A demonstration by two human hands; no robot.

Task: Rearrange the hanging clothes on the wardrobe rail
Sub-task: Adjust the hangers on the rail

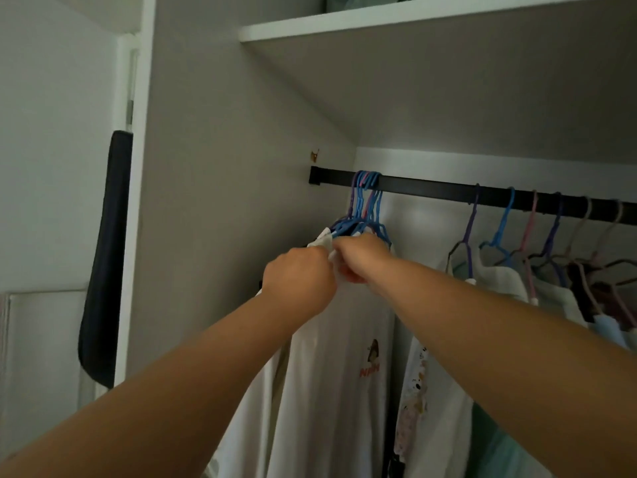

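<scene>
A black wardrobe rail (pixel 431 188) runs from the left wall to the right. Several blue and purple hangers (pixel 367 201) are bunched at its left end. Below them hangs a white T-shirt (pixel 331 374) with a small printed figure. My left hand (pixel 300 277) and my right hand (pixel 358 257) are raised side by side at the shirt's collar, just under the hangers. Both have fingers curled into the white fabric at the neckline. Further right, more hangers (pixel 537 229) carry white, dark and pale green clothes (pixel 510 291), spaced apart.
A white shelf (pixel 344 25) sits above the rail with green fabric on top. The wardrobe's grey side wall (pixel 224 201) is at the left, with a small hook (pixel 314 155) near the rail bracket. A dark flat object (pixel 103 263) hangs by the door frame.
</scene>
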